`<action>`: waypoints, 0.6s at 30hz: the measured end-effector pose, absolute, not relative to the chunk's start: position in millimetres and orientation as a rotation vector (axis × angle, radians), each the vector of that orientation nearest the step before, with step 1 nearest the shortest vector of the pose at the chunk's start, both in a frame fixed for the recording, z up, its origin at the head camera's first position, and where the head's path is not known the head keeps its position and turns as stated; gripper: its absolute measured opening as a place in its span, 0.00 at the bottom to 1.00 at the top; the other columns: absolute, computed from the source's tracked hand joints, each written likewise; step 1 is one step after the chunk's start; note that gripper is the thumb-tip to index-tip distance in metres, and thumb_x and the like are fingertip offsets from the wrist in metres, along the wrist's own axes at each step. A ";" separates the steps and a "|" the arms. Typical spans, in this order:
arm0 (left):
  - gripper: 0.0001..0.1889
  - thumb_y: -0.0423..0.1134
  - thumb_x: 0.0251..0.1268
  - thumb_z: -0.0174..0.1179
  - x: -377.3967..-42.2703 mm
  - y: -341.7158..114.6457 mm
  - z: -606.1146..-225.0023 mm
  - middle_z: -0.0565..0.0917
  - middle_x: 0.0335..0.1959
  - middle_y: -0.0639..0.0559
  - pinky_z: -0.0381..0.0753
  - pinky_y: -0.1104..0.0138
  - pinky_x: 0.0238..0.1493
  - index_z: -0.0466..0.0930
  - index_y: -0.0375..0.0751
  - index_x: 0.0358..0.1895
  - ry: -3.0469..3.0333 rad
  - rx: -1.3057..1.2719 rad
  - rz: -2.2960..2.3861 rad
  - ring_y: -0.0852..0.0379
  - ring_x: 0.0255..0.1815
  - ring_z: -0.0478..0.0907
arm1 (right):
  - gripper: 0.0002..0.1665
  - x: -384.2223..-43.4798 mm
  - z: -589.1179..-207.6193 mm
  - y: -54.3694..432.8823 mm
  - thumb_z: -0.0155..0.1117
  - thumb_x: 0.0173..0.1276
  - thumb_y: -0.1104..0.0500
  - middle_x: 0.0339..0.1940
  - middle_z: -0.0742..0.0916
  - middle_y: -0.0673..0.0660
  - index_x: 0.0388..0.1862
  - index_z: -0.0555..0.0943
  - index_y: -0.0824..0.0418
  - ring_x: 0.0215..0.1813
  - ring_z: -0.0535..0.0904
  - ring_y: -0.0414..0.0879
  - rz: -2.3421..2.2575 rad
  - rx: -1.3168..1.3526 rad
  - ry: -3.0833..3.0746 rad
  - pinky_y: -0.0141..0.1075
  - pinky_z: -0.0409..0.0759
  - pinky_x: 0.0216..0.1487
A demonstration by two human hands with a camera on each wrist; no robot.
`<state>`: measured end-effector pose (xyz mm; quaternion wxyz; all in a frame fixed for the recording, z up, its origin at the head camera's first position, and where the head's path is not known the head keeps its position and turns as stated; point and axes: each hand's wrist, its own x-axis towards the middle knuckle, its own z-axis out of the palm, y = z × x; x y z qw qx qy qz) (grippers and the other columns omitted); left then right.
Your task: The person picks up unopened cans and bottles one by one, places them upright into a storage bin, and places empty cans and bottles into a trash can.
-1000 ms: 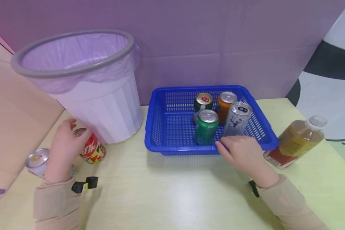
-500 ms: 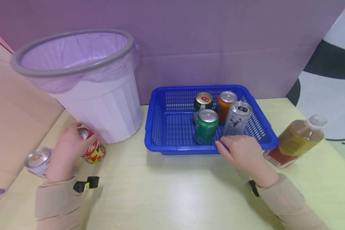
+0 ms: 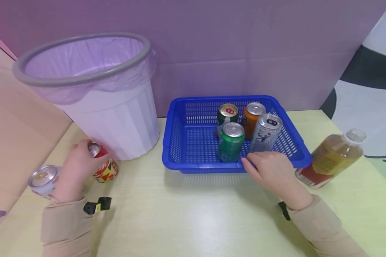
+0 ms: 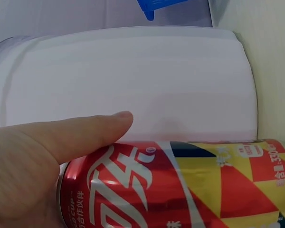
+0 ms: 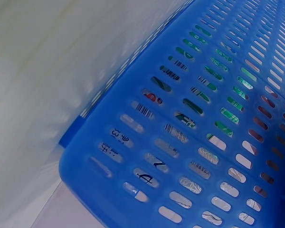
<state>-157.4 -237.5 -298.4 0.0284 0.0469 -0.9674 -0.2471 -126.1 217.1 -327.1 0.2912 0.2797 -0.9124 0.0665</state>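
Note:
In the head view my left hand [image 3: 80, 166] is round the upper part of a red and yellow soda can [image 3: 107, 172], which stands at the foot of the white bin. The left wrist view shows my thumb [image 4: 85, 135] along the side of this soda can [image 4: 152, 190]; the other fingers are hidden there. Beside my left wrist stands a pale can [image 3: 44, 180]. My right hand [image 3: 271, 175] grips the front rim of a blue plastic basket [image 3: 196, 166], fingers bent over the edge. The right wrist view has the slotted basket wall [image 5: 109, 180] but no hand.
Inside the basket stand several cans, among them a green can [image 3: 231, 144], an orange can [image 3: 251, 121] and a silver can [image 3: 265, 135]. A bottle [image 3: 331, 157] of yellow drink is to the right. The lined bin [image 3: 122, 117] rises behind my left hand.
My left hand has shifted slightly right and its fingers have closed round the red and yellow soda can. My right hand and the basket have stayed in place.

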 end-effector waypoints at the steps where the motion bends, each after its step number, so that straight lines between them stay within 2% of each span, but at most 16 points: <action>1: 0.41 0.50 0.58 0.61 -157.4 -237.8 -298.4 0.64 0.52 0.18 0.70 0.38 0.47 0.56 0.18 0.62 -2.989 0.152 -0.767 0.27 0.48 0.67 | 0.25 -126.2 -327.1 217.1 0.47 0.70 0.47 0.10 0.67 0.44 0.12 0.66 0.52 0.14 0.61 0.37 0.176 0.747 -2.432 0.29 0.57 0.17; 11: 0.46 0.53 0.55 0.64 -155.5 -237.9 -299.2 0.63 0.52 0.19 0.71 0.39 0.46 0.53 0.18 0.63 -2.997 0.179 -0.774 0.28 0.49 0.66 | 0.26 -126.1 -326.0 216.8 0.47 0.71 0.47 0.10 0.67 0.44 0.12 0.66 0.52 0.14 0.61 0.36 0.172 0.748 -2.433 0.29 0.57 0.17; 18: 0.44 0.53 0.52 0.66 -154.4 -238.8 -300.3 0.70 0.48 0.23 0.73 0.42 0.44 0.58 0.20 0.58 -2.991 0.172 -0.773 0.30 0.46 0.71 | 0.27 -126.0 -326.6 216.8 0.44 0.72 0.46 0.09 0.67 0.44 0.11 0.66 0.52 0.14 0.61 0.37 0.175 0.754 -2.420 0.29 0.57 0.17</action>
